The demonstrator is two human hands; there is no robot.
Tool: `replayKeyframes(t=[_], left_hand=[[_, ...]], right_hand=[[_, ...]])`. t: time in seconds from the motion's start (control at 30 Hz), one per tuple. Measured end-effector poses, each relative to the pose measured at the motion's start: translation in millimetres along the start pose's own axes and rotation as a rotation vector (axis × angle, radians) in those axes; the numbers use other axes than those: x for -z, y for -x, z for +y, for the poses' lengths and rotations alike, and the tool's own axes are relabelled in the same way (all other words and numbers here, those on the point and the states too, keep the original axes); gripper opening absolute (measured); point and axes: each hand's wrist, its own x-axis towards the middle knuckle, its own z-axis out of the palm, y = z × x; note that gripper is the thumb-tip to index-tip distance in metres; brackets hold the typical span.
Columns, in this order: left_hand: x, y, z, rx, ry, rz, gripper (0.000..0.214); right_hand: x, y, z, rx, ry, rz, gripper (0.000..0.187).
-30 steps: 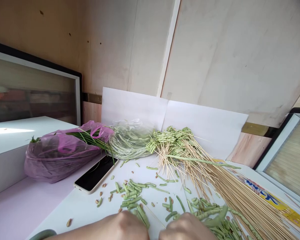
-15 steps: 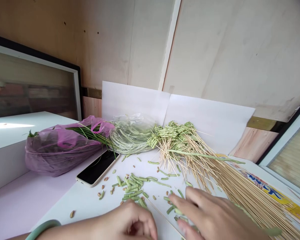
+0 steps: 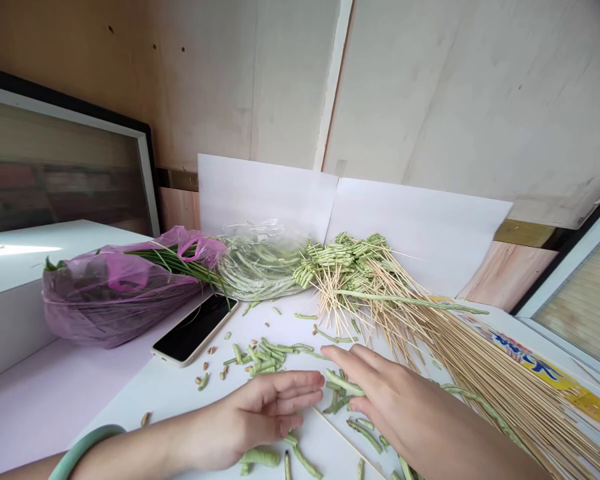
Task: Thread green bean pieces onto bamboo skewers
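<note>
My left hand is held edge-down over the table, fingers stretched out and palm turned to the right. Cut green bean pieces lie beneath and in front of it. Opposite, my right hand hovers with fingers extended over more bean pieces; whether its fingertips touch them I cannot tell. Between the hands a thin bamboo skewer lies slanting on the table. A small heap of cut beans sits just beyond my left fingers. Small brown seeds are scattered to its left.
Bean-loaded skewers are piled at the back, beside bare skewers on the right. A clear bag of long beans, a purple bag of greens and a phone stand left. White boards lean behind.
My left hand has risen and its curled fingers have straightened. The right hand has moved slightly up and left. More bean pieces show between and below the hands.
</note>
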Motion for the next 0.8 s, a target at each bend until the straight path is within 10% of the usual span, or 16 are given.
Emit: replayKeyframes(t=[0.17,0.8], left_hand=[[-4.4,1.1,2.6,-0.184,-0.12,0.035,0.057],[-32.4,14.5,49.8,-0.448,-1.119,0.009,0.048]], right_hand=[[16.3,-17.6,-19.8,-0.164,-0.336,-0.157,0.026],[-3.8,-26.4,-35.4,-0.05,-0.529,-0.329,0.033]])
